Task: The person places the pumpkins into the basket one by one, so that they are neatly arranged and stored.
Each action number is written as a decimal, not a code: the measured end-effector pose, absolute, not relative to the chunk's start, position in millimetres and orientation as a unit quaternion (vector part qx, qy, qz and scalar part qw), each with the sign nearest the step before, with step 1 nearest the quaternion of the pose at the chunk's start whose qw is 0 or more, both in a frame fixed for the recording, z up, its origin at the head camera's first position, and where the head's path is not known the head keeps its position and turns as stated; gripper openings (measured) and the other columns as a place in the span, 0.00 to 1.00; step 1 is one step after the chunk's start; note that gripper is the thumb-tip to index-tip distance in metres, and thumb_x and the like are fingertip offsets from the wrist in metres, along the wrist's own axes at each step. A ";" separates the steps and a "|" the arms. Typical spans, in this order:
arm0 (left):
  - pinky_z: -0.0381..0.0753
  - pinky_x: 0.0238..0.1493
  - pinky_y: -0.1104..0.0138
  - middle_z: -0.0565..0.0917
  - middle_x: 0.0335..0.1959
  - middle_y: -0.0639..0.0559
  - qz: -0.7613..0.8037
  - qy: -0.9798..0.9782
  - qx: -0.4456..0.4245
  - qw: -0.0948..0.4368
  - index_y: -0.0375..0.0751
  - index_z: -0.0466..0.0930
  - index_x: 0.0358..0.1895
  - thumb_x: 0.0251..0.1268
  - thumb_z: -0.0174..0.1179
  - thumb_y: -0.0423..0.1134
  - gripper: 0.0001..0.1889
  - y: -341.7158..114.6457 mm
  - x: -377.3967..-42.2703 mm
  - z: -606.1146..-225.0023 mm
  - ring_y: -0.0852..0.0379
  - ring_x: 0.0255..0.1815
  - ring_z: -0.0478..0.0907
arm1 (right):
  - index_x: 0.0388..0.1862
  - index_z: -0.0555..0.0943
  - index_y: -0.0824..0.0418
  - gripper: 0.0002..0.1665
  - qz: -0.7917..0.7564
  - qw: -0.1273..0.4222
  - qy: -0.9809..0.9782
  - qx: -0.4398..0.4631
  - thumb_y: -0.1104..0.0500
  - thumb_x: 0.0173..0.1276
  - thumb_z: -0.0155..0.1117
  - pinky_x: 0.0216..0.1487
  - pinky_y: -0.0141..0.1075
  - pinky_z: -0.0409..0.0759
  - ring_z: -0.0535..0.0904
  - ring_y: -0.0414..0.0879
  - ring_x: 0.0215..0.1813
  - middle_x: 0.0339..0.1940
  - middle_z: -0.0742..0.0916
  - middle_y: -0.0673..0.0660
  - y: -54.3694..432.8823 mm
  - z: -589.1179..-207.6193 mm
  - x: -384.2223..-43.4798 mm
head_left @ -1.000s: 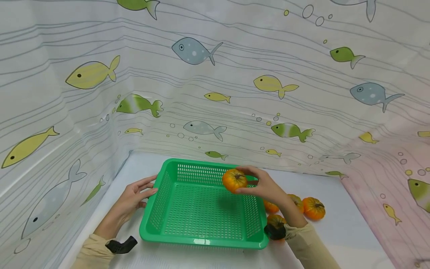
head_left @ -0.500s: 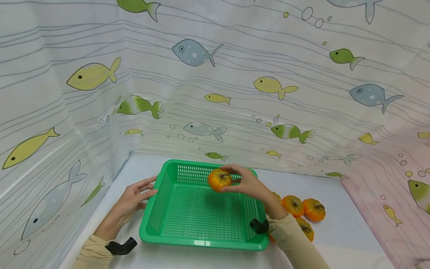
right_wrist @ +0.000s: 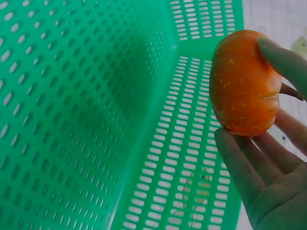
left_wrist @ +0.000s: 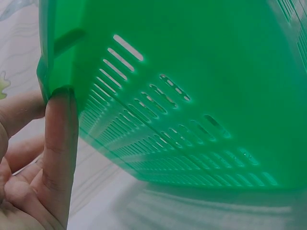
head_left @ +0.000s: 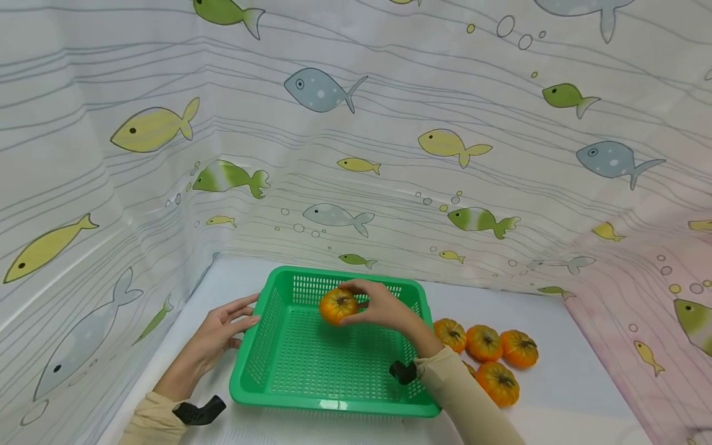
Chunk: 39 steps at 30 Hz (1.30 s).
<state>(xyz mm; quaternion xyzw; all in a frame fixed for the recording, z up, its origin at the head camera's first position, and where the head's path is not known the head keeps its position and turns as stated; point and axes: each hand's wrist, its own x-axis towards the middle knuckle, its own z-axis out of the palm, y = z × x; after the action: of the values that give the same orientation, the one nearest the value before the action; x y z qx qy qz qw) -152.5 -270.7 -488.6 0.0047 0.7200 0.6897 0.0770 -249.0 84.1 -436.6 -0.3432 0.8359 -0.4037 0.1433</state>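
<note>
A green plastic basket [head_left: 334, 405] with slotted walls stands in front of me. Over its far half, my right hand [head_left: 386, 309] holds a small orange pumpkin [head_left: 335, 307] between thumb and fingers. The right wrist view shows the thumb on one side of the pumpkin [right_wrist: 242, 86], fingertips on the other and its stem toward the palm. My left hand [head_left: 222, 327] touches the basket's left rim from outside, fingers fairly extended. Seen from the left wrist, one fingertip [left_wrist: 62, 103] meets the underside of the rim lip.
Several more small pumpkins [head_left: 484, 343] lie on the white table [head_left: 562, 383] just right of the basket, one [head_left: 497, 383] nearer me. My right forearm crosses the basket's right wall. Fish-patterned sheeting [head_left: 389, 204] encloses the table at the back and sides.
My right hand has carried the pumpkin leftward across the basket, ending slightly lower in view. Pumpkins behind the right arm have come into sight. The left hand and basket stay put.
</note>
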 end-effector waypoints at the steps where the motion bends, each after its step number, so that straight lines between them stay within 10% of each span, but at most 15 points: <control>1: 0.84 0.25 0.71 0.83 0.44 0.61 0.691 0.719 0.005 0.077 0.34 0.57 0.81 0.75 0.62 0.38 0.36 -270.8 -152.2 -488.5 0.66 0.36 0.85 | 0.74 0.74 0.58 0.45 -0.400 0.146 0.837 -0.344 0.52 0.59 0.82 0.59 0.41 0.87 0.77 0.51 0.70 0.68 0.82 0.54 80.3 -437.7 -249.8; 39: 0.87 0.26 0.69 0.85 0.43 0.60 0.704 0.706 0.012 0.074 0.33 0.59 0.80 0.75 0.62 0.35 0.35 -270.0 -152.1 -489.9 0.64 0.37 0.87 | 0.70 0.78 0.55 0.39 -0.247 0.117 0.878 -0.394 0.48 0.62 0.80 0.68 0.34 0.79 0.79 0.44 0.67 0.66 0.84 0.51 14.1 -477.0 -253.8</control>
<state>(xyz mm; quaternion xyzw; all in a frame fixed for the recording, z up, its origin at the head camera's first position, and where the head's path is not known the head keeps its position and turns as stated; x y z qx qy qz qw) -152.1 -270.0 -489.9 0.0115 0.7064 0.7038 0.0737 -253.8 14.1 -477.0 -0.3937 0.8776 -0.2472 0.1173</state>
